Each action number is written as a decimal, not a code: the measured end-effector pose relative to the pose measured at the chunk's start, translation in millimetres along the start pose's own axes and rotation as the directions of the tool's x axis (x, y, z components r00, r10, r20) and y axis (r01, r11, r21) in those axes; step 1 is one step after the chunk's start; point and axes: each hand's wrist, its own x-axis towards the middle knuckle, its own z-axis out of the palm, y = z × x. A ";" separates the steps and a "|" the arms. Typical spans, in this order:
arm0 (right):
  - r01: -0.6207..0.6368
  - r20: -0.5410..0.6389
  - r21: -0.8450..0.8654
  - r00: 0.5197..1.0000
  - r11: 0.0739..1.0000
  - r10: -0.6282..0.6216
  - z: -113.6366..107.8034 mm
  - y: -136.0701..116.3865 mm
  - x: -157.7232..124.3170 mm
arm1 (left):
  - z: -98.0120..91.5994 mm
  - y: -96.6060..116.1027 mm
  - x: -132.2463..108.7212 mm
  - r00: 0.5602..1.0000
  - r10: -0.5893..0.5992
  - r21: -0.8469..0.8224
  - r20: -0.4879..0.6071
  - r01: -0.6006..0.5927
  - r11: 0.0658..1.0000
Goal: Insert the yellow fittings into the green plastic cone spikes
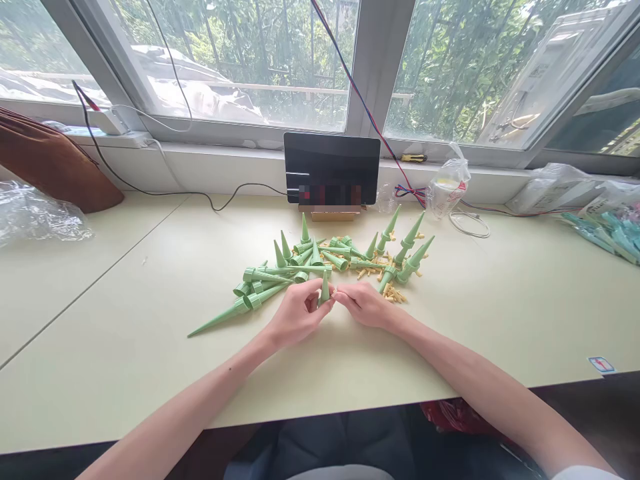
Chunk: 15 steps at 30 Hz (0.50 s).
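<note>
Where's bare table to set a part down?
Right: table between the tan pegs and the plastic bag, beyond the right forearm. Left: between the table seam and the green cones. Front: between right forearm and left forearm. Crowded: centre, cones and pegs between tablet and left hand, right hand.

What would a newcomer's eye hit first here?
The sprawl of pale-green plastic spikes mid-table, with small tan pegs among those on the right. Just in front, the left hand holds one more green spike point up, the right hand close beside it. Behind the sprawl, a dark-screened tablet stands propped up.
</note>
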 end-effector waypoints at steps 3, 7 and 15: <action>0.002 -0.007 0.002 1.000 1.000 -0.002 0.3 0.4 0.3 | 0.9 -1.3 -0.5 1.000 0.020 0.014 -0.014 -0.020 1.000; -0.010 -0.004 0.003 1.000 1.000 0.010 -0.1 0.9 0.5 | 0.6 0.6 -0.4 1.000 0.001 -0.021 -0.013 -0.001 1.000; -0.041 0.028 -0.006 0.999 0.999 0.041 -2.9 -3.6 0.0 | -4.8 8.0 4.0 0.964 -0.229 -0.326 0.135 0.262 0.908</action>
